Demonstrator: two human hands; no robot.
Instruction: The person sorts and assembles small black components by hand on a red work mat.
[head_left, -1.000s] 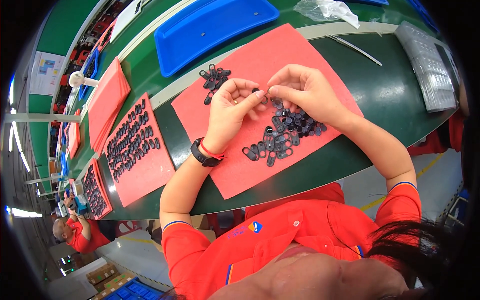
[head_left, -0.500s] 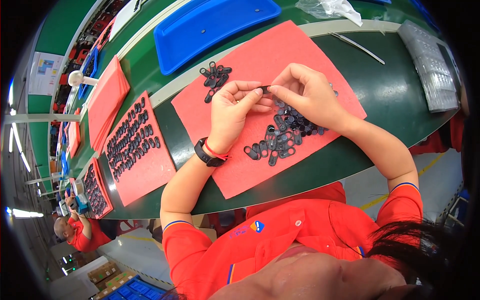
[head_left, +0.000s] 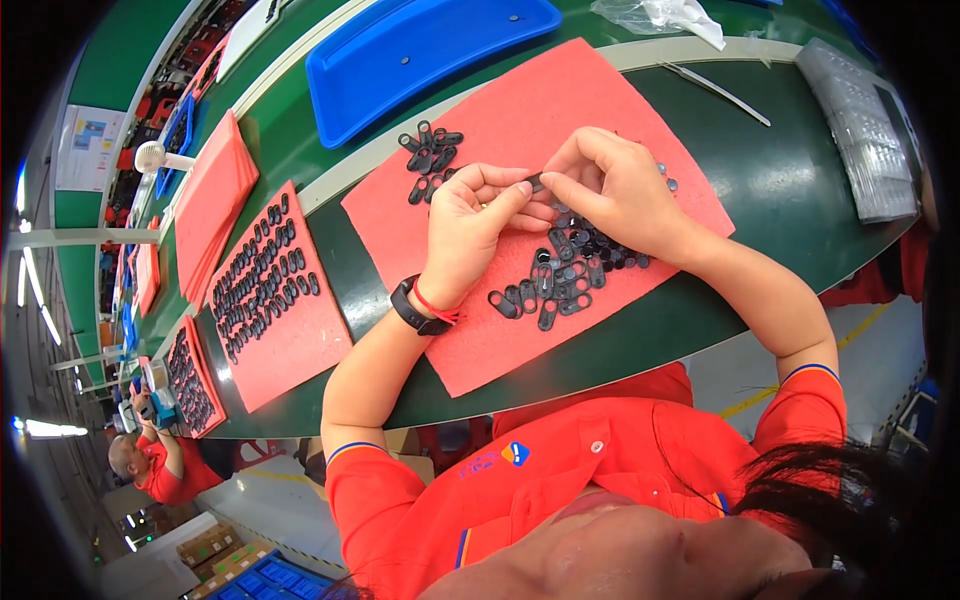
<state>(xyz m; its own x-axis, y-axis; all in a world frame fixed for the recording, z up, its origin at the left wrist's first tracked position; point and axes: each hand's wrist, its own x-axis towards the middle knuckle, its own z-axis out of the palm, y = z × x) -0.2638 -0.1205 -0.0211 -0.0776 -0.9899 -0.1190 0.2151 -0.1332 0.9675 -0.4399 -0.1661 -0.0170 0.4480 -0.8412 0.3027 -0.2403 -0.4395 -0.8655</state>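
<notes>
Between the fingertips of both hands is a small black oval part [head_left: 535,183], partly covered by the fingers. My left hand [head_left: 475,212] pinches one end, and my right hand [head_left: 610,190] closes on the other. Both are above a pink foam sheet [head_left: 560,95]. Below them lies a pile of black oval parts with ring-like openings [head_left: 548,285]. Small dark round discs [head_left: 610,248] lie beside that pile, partly hidden under my right hand. A smaller group of black oval parts [head_left: 430,155] rests on the sheet beyond my left hand.
A blue tray [head_left: 340,105] lies at the far side. Left stand a pink sheet with rows of black parts [head_left: 265,280], stacked pink sheets [head_left: 210,205] and a small white fan [head_left: 152,157]. Tweezers [head_left: 715,92] and clear plastic trays [head_left: 855,140] are at right. A co-worker [head_left: 160,465] sits far left.
My left hand has shifted very slightly to the right. Both hands still hold the small black part, which now looks slightly more tilted.
</notes>
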